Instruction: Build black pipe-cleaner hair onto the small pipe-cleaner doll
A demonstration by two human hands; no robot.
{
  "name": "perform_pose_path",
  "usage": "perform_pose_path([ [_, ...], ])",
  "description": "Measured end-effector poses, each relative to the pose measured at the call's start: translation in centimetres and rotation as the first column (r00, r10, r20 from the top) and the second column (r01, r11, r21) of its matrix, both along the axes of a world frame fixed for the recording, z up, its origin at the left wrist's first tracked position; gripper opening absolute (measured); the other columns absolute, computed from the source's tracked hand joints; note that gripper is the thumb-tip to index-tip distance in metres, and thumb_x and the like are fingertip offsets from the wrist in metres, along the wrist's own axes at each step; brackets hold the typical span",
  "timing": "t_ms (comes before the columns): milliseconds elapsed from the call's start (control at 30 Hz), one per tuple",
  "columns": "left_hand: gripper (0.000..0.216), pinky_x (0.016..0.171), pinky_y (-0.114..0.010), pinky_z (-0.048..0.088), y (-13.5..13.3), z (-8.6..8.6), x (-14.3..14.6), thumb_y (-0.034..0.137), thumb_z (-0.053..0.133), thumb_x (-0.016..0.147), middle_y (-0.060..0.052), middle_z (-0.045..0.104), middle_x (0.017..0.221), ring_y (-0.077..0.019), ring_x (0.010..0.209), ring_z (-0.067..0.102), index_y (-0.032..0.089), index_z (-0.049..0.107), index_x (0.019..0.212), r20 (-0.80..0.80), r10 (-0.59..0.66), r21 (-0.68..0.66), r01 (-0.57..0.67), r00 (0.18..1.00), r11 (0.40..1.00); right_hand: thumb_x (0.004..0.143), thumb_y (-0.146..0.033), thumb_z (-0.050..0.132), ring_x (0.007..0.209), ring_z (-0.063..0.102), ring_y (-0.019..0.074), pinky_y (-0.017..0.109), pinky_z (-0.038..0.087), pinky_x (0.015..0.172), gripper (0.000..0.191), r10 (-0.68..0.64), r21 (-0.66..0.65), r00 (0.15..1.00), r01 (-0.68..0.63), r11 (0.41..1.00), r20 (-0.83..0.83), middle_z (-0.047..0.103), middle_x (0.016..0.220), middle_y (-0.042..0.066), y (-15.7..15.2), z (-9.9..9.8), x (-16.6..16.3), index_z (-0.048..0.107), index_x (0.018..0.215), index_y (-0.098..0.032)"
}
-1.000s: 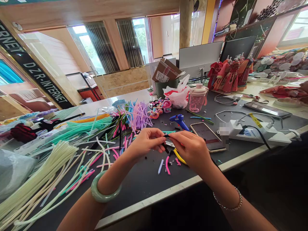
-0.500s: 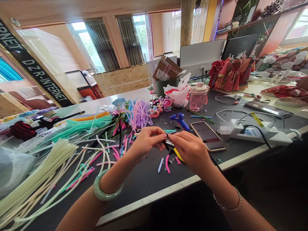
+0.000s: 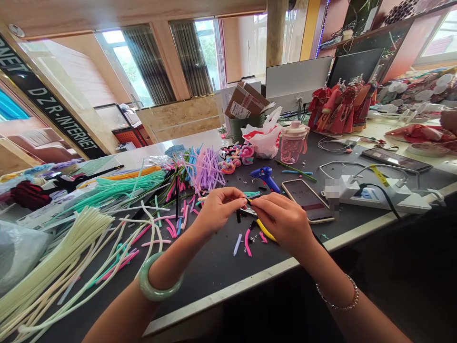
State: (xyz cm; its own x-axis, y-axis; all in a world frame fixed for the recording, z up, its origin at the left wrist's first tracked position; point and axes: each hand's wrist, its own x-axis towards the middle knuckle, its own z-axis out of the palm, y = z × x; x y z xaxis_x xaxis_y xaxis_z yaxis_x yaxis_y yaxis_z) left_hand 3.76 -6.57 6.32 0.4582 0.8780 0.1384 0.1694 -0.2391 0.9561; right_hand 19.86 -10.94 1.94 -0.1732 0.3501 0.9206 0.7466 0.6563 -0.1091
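At the near edge of the dark bench (image 3: 214, 281), both bare hands close together above a litter of cut scraps; left hand (image 3: 219, 209), a pale green jade bangle (image 3: 159, 284) on its wrist, pinching a thin black stem (image 3: 238, 215) between thumb and fingers; right hand (image 3: 282, 219), a fine silver chain bracelet (image 3: 337, 297) on its wrist, curled shut against the top of that stem, its exact hold hidden; yellow-handled pliers (image 3: 266, 230) running out from beneath the right palm, whether gripped or merely lying there impossible to tell; the stem itself right between the hands, just above the bench; step in hand, by the look of it, a fine trim or bend at the stem's end; next move seemingly calling for steady fingertip control, not force; to the left, long bundles of pale green plastic strips (image 3: 53, 252); farther on, a spray of lilac strips (image 3: 210, 169); just beyond the right hand, a blue hot-glue gun (image 3: 266, 178) and a smartphone in a gold-edged case (image 3: 307, 202).
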Motion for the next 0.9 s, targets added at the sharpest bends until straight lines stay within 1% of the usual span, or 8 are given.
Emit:
perform_pose_path([
  [100,0.015,0.062,-0.022,0.042,-0.3,-0.2,0.3,0.029,0.063,0.071,0.001,0.059,0.065,-0.011,0.064,0.053,0.014,0.063,0.068,-0.048,0.015,0.078,-0.011,0.999,0.997,0.091,-0.01,0.054,0.068,0.064,0.0143,0.025,0.052,0.067,0.018,0.005,-0.019,1.0,-0.005,1.0,0.012,0.071,0.076,0.005,-0.1,-0.2,0.1,0.065,0.08,-0.017],
  [200,0.015,0.063,-0.023,0.042,-0.6,-0.5,0.5,0.029,0.061,0.073,0.002,0.058,0.065,-0.0112,0.064,0.052,0.014,0.062,0.069,-0.084,0.048,0.13,-0.037,0.995,0.991,0.09,-0.009,0.054,0.068,0.063,0.015,0.026,0.051,0.067,0.019,0.01,-0.04,1.0,-0.01,0.999,0.017,0.071,0.076,0.007,-0.2,-0.4,0.2,0.064,0.077,-0.016],
  [433,0.017,0.06,-0.022,0.042,-1.4,-0.7,1.0,0.031,0.059,0.075,0.001,0.055,0.065,-0.0112,0.064,0.05,0.015,0.06,0.068,-0.074,0.075,0.154,-0.063,0.994,0.986,0.091,-0.008,0.051,0.065,0.059,0.0153,0.027,0.05,0.065,0.02,0.025,-0.051,1.0,-0.024,0.998,0.017,0.069,0.073,0.006,-0.4,-0.2,0.4,0.065,0.079,-0.016],
  [567,0.016,0.065,-0.023,0.047,-1.6,-1.0,1.2,0.03,0.059,0.076,0.0,0.059,0.068,-0.012,0.066,0.054,0.015,0.062,0.071,-0.058,0.064,0.146,-0.055,0.996,0.988,0.09,-0.005,0.049,0.066,0.06,0.0159,0.027,0.051,0.065,0.021,0.039,-0.062,0.999,-0.038,0.997,0.006,0.07,0.074,0.006,-0.4,-0.3,0.2,0.066,0.082,-0.016],
  [700,0.016,0.066,-0.023,0.048,-1.7,-1.5,1.4,0.029,0.058,0.077,-0.001,0.062,0.071,-0.0125,0.067,0.056,0.015,0.062,0.073,-0.036,0.065,0.164,-0.058,0.997,0.985,0.089,-0.006,0.049,0.066,0.061,0.016,0.027,0.052,0.065,0.021,0.019,-0.059,0.999,-0.02,0.998,-0.031,0.07,0.073,0.006,-0.5,-0.5,0.1,0.065,0.08,-0.016],
  [900,0.015,0.063,-0.023,0.045,-2.2,-1.5,1.7,0.028,0.054,0.079,-0.002,0.063,0.072,-0.0132,0.066,0.055,0.015,0.062,0.077,-0.089,0.114,0.236,-0.091,0.989,0.967,0.091,-0.011,0.051,0.065,0.063,0.0156,0.027,0.051,0.066,0.021,-0.034,-0.078,0.999,0.031,0.996,-0.038,0.07,0.072,0.005,-0.6,-0.6,0.2,0.066,0.077,-0.018],
])
